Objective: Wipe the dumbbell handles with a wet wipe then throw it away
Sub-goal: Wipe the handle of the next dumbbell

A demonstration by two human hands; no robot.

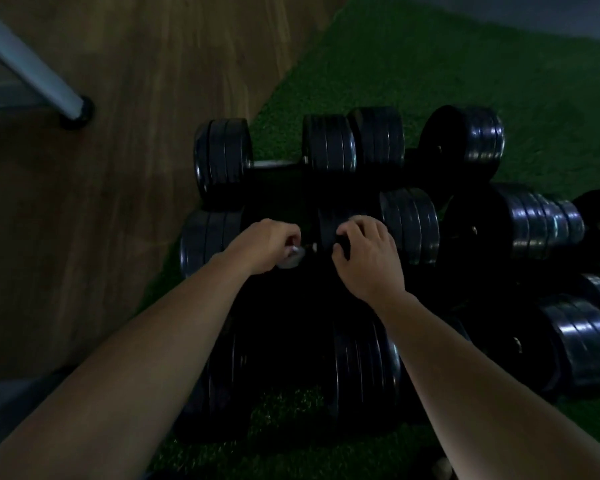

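Head view, dim light. Wet wipe (290, 256), a pale crumpled wad, sits on the handle of the middle dumbbell (409, 225) in a cluster lying on green turf (465, 74). Left hand (265, 244) is curled closed around the wipe; right hand (368, 251), fingers bent, grips the dumbbell's inner plate. Wooden floor (136, 150) and a metal leg (32, 71) lie left.

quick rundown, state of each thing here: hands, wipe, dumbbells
left hand: closed around a pale wipe
wipe: bunched, pressed at a dumbbell handle
right hand: resting on a dumbbell plate
dumbbells: lying on green turf
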